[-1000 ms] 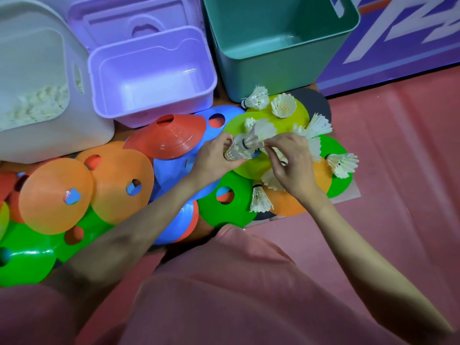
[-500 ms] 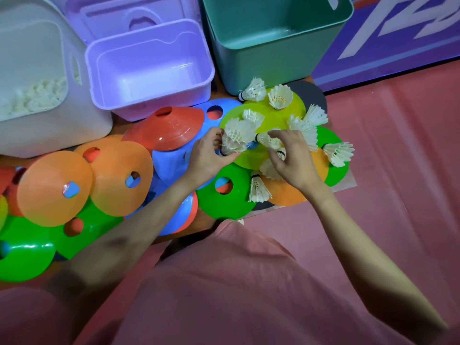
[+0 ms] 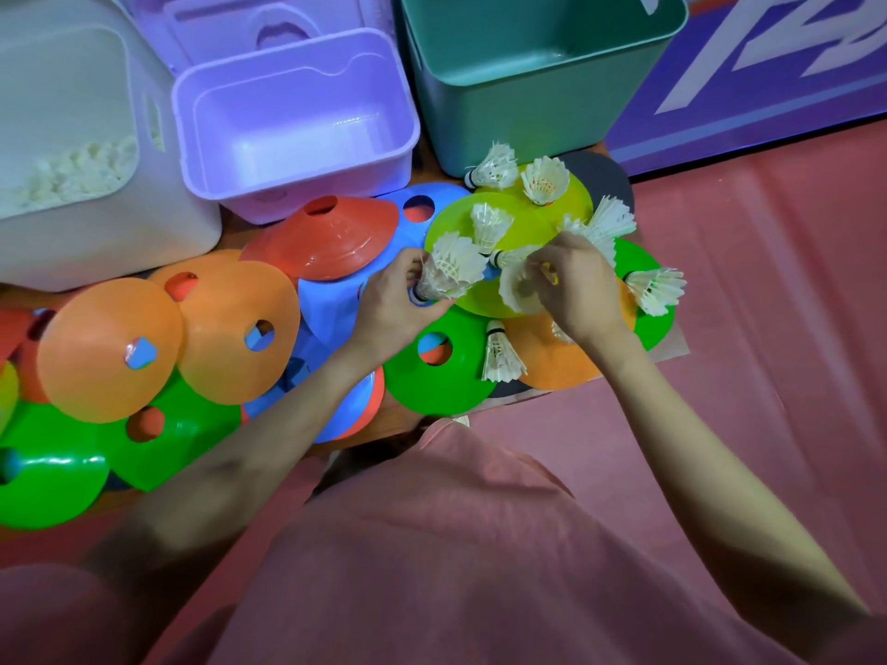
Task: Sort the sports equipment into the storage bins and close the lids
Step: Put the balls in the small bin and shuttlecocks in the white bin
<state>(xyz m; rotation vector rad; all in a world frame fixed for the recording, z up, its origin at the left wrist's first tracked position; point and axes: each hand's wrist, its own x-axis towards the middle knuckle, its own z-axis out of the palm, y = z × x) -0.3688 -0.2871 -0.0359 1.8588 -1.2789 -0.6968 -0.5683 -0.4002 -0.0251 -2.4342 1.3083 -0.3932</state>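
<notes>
The left hand (image 3: 393, 300) was curled around a little bunch of white shuttlecocks (image 3: 451, 271). Its fingers held them near the cork ends, and the feathers pointed up and to the right. The left arm reached in from the lower left, over the blue cones (image 3: 331, 309).

The right hand (image 3: 576, 285) was just beside it, with its back facing up. Its fingers bent down and pinched one shuttlecock (image 3: 518, 285) that lay on the yellow-green cone (image 3: 528, 223). The right arm came in from the lower right, across the red floor mat (image 3: 768, 328).

More shuttlecocks lay loose around the hands. One stood on the yellow-green cone (image 3: 489, 225), one sat on a yellow cone (image 3: 545, 180), and one lay by the foot of the green bin (image 3: 494, 168). One lay on the green and orange cones under the hands (image 3: 499, 352), and one lay far to the right (image 3: 655, 290).

Flat cones in orange (image 3: 105, 348), green (image 3: 48, 472) and red (image 3: 331, 242) were spread out to the left.

Three bins stood at the back with no lids on. The white bin (image 3: 96, 232) had many shuttlecocks inside. The purple bin (image 3: 297, 122) was next to it, with a purple lid (image 3: 269, 31) behind it. The green bin (image 3: 528, 98) stood on the right.
</notes>
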